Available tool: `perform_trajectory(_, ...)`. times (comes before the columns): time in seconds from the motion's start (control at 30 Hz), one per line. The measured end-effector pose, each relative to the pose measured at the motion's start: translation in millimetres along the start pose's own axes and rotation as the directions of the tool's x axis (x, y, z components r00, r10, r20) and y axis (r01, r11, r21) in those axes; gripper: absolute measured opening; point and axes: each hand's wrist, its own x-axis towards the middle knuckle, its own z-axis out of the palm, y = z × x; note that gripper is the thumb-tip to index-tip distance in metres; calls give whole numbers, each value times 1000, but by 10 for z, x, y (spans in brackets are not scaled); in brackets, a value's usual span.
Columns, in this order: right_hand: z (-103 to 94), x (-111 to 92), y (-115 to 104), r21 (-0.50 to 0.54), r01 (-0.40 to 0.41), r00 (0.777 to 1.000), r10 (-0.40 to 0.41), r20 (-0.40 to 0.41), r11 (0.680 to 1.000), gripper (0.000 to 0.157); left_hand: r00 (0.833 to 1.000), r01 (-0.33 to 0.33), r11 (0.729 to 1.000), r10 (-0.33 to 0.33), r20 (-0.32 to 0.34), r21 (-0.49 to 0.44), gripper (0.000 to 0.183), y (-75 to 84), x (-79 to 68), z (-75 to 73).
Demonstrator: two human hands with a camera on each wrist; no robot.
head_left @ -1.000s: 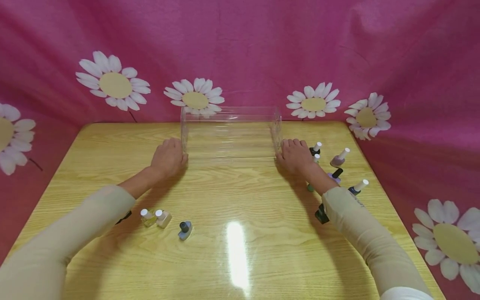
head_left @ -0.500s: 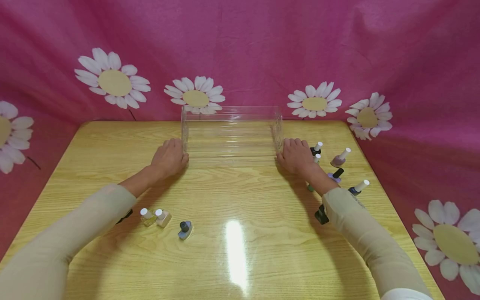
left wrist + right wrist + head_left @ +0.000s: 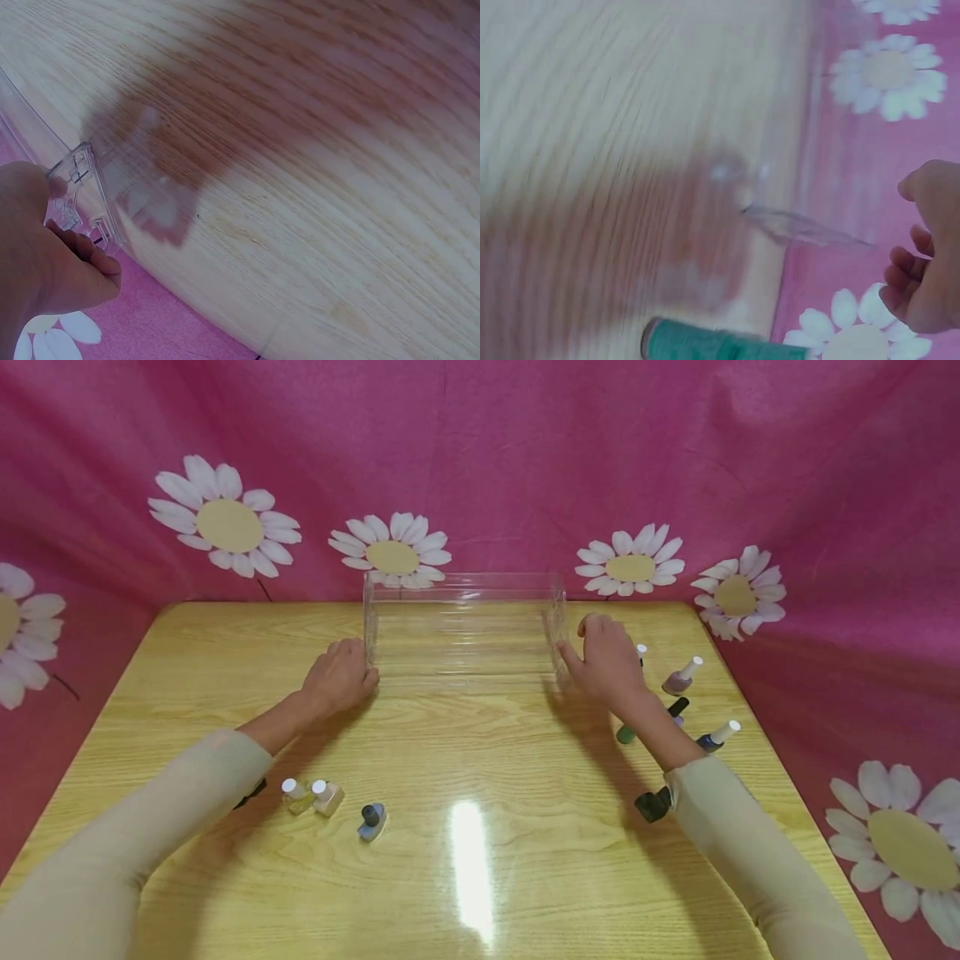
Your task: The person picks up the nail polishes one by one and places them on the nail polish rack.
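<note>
Head view, clear rack (image 3: 467, 647): upright at 12 o'clock on the wooden table (image 3: 420, 752), before a pink daisy-printed cloth (image 3: 502, 460).
Head view, left hand (image 3: 336, 677): at the rack's lower corner between 8 and 9 o'clock, touching it, fingers curled.
Head view, right hand (image 3: 606, 664): just beside the rack's 3 o'clock end, thumb spread from the fingers.
Head view, near bottles: toward 7 o'clock from the rack, a yellow bottle (image 3: 300, 802) beside a pale pink bottle (image 3: 331, 802); a grey-blue bottle (image 3: 372, 832) lies at their 4 o'clock.
Head view, forearm bottles: toward 3 to 5 o'clock from the rack, a mauve bottle (image 3: 677, 684), dark blue bottle (image 3: 708, 743), green bottle (image 3: 625, 735) and black bottle (image 3: 651, 807).
Left wrist view, grip: at 8 o'clock, the left hand grasps the rack's side between thumb and fingers.
Right wrist view, grip: between 3 and 4 o'clock, the right hand grasps nothing; fingers loosely curled, a gap before the blurred rack.
Right wrist view, green thing (image 3: 705, 341): at 6 o'clock, cut by the edge.
</note>
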Motion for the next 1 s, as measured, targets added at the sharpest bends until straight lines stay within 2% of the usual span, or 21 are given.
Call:
perform_trajectory(0.07, -68, -58, -27, 149, -22, 1000, 25, -19, 989, 33, 1000, -7, 1000, 7, -1, -9, 20, -8, 5, 7)
perform_trajectory(0.13, -136, -138, -50, 279, -57, 998, 66, -21, 958, 32, 1000, -13, 1000, 13, -5, -15, 19, -18, 10, 17)
perform_trajectory(0.3, -281, -385, -68, 500, -146, 983, 180, -20, 854, 30, 1000, -27, 999, 27, -12, -21, 19, -41, 20, 35)
perform_trajectory(0.43, -348, -591, -18, 622, -151, 973, 226, -42, 769, 33, 999, -34, 999, 33, -18, -24, 19, -46, 16, 32)
perform_trajectory(0.57, -378, -799, 58, 695, -143, 950, 296, -104, 704, 33, 999, -42, 999, 41, -21, -25, 18, -42, 9, 29)
perform_trajectory(0.77, -285, -1124, 196, 770, -121, 875, 434, -215, 626, 38, 999, -36, 999, 35, -19, -40, 17, -31, 3, 46)
perform_trajectory(0.87, -183, -1242, 258, 799, -148, 853, 484, -194, 583, 43, 999, -27, 999, 26, -21, -44, 17, -26, -3, 45)
perform_trajectory(1.0, -46, -1321, 328, 799, -250, 839, 534, -103, 547, 45, 999, -25, 999, 24, -23, -42, 17, -25, -4, 36)
